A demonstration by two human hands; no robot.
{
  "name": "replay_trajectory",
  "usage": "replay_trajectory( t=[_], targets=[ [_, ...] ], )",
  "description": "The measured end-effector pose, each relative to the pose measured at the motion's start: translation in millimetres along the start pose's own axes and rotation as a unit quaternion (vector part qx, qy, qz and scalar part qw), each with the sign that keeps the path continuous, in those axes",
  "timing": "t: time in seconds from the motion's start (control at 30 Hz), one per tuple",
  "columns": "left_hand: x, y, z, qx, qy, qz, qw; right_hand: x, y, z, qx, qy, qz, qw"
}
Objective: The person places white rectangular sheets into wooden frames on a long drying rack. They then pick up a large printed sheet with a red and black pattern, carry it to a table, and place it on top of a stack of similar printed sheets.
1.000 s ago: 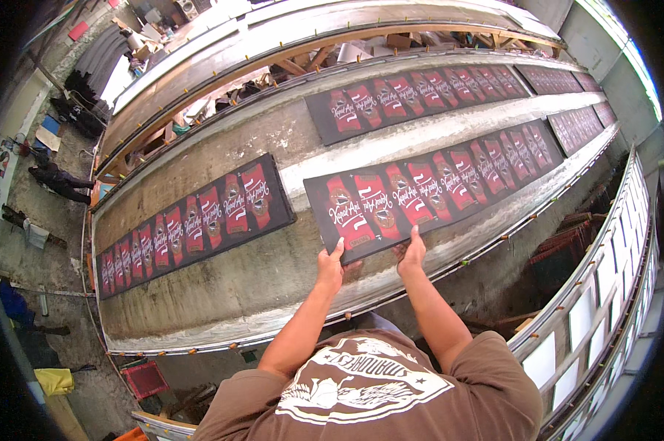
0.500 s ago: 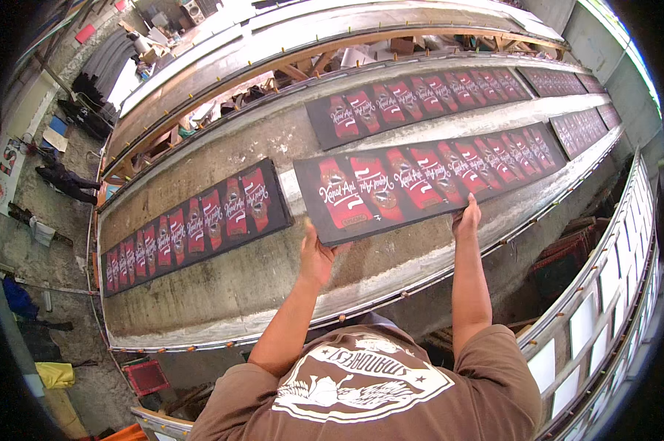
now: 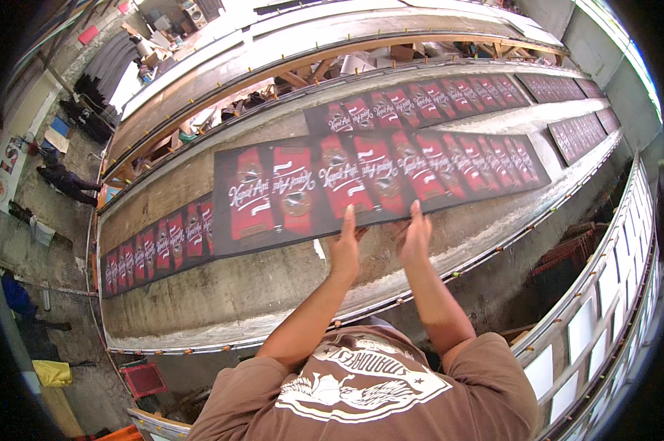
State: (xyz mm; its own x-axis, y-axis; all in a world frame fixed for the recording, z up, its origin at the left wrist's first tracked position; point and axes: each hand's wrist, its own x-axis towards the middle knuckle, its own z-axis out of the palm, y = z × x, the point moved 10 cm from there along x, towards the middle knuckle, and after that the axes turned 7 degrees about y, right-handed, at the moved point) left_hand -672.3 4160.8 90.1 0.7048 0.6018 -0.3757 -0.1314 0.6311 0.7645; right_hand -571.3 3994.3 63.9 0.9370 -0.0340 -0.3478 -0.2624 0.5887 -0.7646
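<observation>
A long black mat point(image 3: 302, 220) printed with repeating red shapes and white lettering is raised above the long work table point(image 3: 273, 312). Both my hands grip its near edge, close together. The thumb of my left hand point(image 3: 346, 246) lies on the upper face and the other fingers go underneath. My right hand point(image 3: 415, 239) pinches the same edge a little further right. Under the raised mat's left end lies another printed mat point(image 3: 155, 246), partly covered. A third printed mat point(image 3: 449, 99) lies along the table's far side, its near edge partly hidden.
More printed mats point(image 3: 583, 138) lie at the table's right end. Small clips point(image 3: 225, 347) line the table's edge. A second long table point(image 3: 273, 59) runs behind. On the right stands a rack with white sheets point(image 3: 582, 323). A red-framed screen point(image 3: 144, 378) sits low at left.
The held mat has moved left and now overlaps the left mat. My hands have come closer together, the right one shifting left and the left one shifting right along the edge.
</observation>
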Motion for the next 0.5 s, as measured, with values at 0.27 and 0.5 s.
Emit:
replay_trajectory(
  t=[0.27, 0.5],
  targets=[
    [-20.4, 100.6, -181.5, 0.002, 0.088, 0.121, 0.989, 49.6, 71.4, -130.7, 0.117, 0.094, 0.132, 0.98],
    [-64.3, 154.5, -334.7, -0.127, 0.215, 0.158, 0.955, 111.6, 58.4, -192.9, 0.043, 0.08, 0.125, 0.988]
  ],
)
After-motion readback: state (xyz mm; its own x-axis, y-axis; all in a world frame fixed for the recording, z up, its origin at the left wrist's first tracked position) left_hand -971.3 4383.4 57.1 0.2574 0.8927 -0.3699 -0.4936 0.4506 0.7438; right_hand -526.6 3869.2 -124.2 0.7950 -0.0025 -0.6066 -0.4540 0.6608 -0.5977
